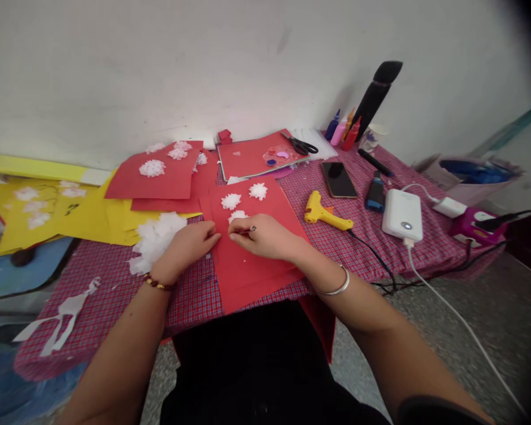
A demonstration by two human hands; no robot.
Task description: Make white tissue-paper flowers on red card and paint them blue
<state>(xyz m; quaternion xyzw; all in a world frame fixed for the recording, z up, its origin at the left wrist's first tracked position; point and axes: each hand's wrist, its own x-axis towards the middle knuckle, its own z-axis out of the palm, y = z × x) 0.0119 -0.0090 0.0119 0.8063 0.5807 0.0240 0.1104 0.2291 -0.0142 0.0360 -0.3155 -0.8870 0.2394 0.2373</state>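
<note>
Tablecloth [190,301] leaves little room between glue gun [330,217] and edge of red paper [250,280].

Worn on my head, the one camera looks forward and down at my left hand [192,243] and right hand [263,237], close above the counter [194,301], with the wall [159,71] across the top.

We face a plain, pale grey wall [159,71] with faint smudges on it. Before it stands a long tabletop [101,262] covered by a red checked cloth [336,254]. Lower down on our right, we see a speckled grey floor [508,330]. The light is soft and rather dim.
</note>
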